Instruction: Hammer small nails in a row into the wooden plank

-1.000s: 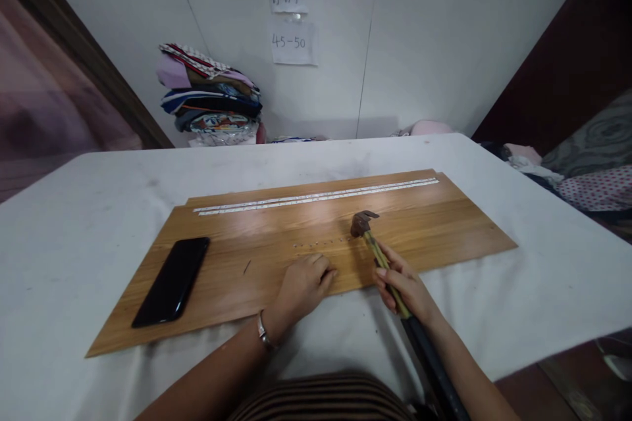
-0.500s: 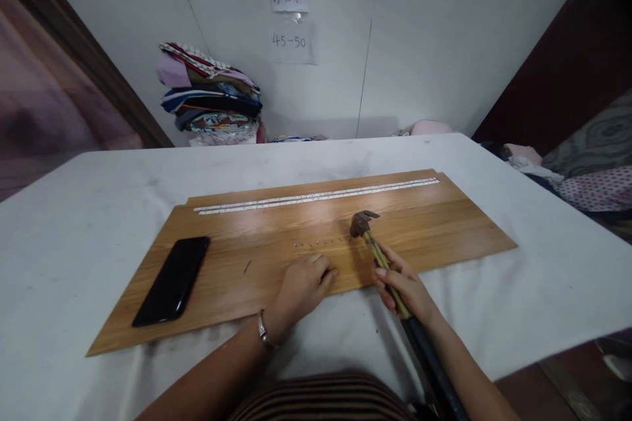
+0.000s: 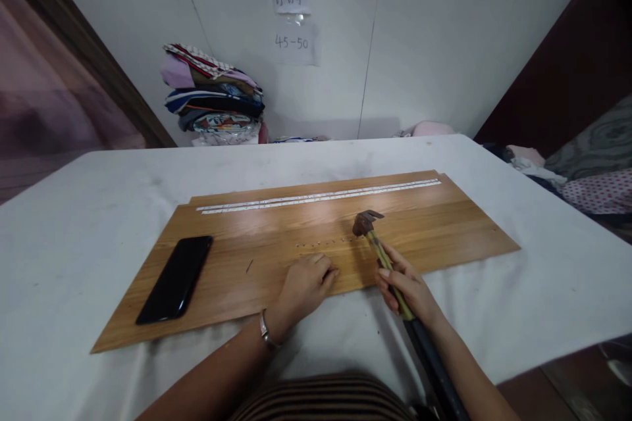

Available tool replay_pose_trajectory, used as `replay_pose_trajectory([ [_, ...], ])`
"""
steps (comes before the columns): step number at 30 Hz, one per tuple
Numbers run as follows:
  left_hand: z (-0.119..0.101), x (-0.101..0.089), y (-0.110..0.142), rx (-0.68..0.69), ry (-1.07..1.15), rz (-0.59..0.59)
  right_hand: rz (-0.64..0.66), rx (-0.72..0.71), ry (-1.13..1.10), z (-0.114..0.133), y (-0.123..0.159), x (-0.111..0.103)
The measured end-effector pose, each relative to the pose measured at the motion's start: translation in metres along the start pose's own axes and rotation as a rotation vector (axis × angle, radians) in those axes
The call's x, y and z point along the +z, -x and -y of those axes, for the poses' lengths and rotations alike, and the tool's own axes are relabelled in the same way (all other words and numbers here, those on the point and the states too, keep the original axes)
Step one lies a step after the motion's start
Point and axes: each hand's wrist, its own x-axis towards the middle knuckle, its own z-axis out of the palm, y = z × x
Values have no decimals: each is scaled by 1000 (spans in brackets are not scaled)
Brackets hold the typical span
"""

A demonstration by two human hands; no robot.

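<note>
A claw hammer (image 3: 368, 223) with a rusty head and a yellow and black handle is gripped by my right hand (image 3: 407, 283). Its head is at or just above the wooden board (image 3: 257, 230), near the right end of a row of small nail heads (image 3: 318, 243); contact cannot be made out. My left hand (image 3: 309, 283) rests on the board's near part, below that row, fingers curled in and their inside hidden. A single loose nail (image 3: 249, 266) lies to its left.
A black phone (image 3: 175, 279) lies on the board's left side. Two white measuring strips (image 3: 320, 197) run along its far edge. Under the board is a white-covered table (image 3: 494, 316). Folded clothes (image 3: 214, 95) are stacked against the wall, which bears paper notes (image 3: 296, 43).
The camera view has shifted very slightly. Both hands, the hammer and the board keep almost the same places relative to each other.
</note>
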Motion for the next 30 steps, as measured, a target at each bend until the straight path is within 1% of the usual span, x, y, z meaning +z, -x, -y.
replay_pose_trajectory([
  [8,-2,-2,0,-8,-9,3,-11,20,48,2,1,1],
  [15,-1,0,1,1,-4,-4,-3,0,3,4,2,3],
  [21,-1,-1,0,-10,-23,7,-4,24,23,3,1,2],
  [30,-2,-4,0,-14,-7,20,-12,3,3,4,3,3],
])
